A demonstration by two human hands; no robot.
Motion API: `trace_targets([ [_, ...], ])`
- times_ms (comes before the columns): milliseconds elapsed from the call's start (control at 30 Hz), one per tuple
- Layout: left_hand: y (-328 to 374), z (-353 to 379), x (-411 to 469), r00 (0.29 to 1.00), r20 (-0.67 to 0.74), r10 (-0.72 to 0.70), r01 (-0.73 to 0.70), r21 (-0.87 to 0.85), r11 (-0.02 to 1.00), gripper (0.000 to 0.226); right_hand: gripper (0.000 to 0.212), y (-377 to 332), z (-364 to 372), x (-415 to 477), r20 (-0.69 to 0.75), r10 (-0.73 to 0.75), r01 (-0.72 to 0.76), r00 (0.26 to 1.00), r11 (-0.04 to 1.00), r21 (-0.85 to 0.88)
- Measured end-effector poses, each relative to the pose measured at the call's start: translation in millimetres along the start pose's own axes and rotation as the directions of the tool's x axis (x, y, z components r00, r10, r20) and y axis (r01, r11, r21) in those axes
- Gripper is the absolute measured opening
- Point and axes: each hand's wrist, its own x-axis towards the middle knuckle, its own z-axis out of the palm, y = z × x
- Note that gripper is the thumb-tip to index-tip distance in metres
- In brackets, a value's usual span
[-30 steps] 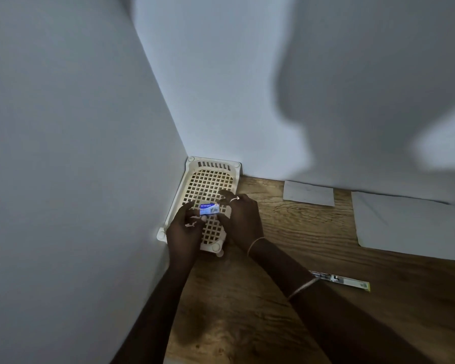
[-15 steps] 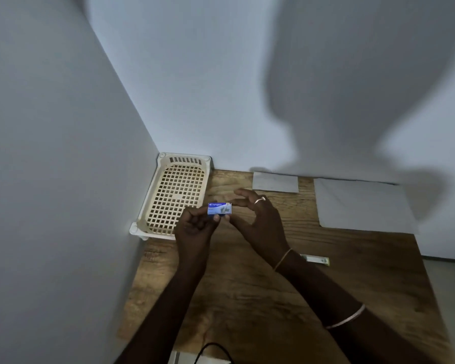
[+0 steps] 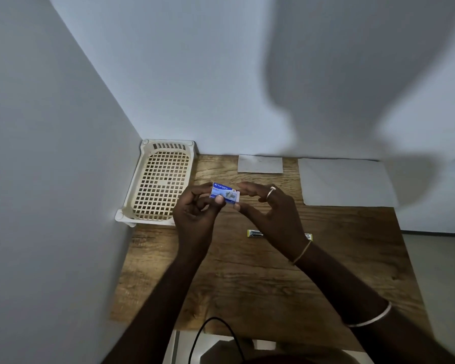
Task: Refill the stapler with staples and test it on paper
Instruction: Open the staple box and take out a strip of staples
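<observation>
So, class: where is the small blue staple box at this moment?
In the head view the blue staple box is held above the wooden table, pinched between the left hand and right hand, just right of the cream basket.

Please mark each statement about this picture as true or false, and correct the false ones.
1. The small blue box is held by both hands above the table. True: the left hand and the right hand each pinch one end.
2. The plastic basket stands in the right corner of the table. False: it stands at the left, against the wall.
3. The stapler lies on the table, partly hidden behind the right wrist. True.
4. The basket holds several sheets of paper. False: nothing shows in it; the two sheets, one small and one large, lie on the table by the back wall.
</observation>
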Motion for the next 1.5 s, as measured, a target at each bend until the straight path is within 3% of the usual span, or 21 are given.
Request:
trace_targets([
  [200, 3.6, 11.4, -5.5, 1.000, -0.017, -0.023, 0.022, -0.035, 0.999, 0.008, 0.035, -0.3, -6.6, -3.1, 0.068, -0.027, 0.018, 0.997, 0.990, 0.139],
  [467, 14.0, 22.6, -11.0, 0.998, -0.030, -0.047, 0.044, -0.106, 0.993, 0.007, 0.014, -2.6, -16.7, -8.4, 0.036, -0.019, 0.010, 0.999, 0.974, 0.226],
  [767, 13.5, 27.1, -12.1, 0.997, 0.006, -0.079, 0.079, -0.156, 0.985, 0.014, 0.009, -8.3, -30.2, -7.6, 0.010, 0.056, -0.057, 0.998, 0.994, 0.095],
  [1500, -7.6, 29.6, -14.0, 0.983, 0.009, -0.183, 0.178, -0.299, 0.937, 0.025, 0.009, -18.5, -47.7, 9.4, 0.222, -0.145, 0.217, 0.964, 0.913, -0.346],
])
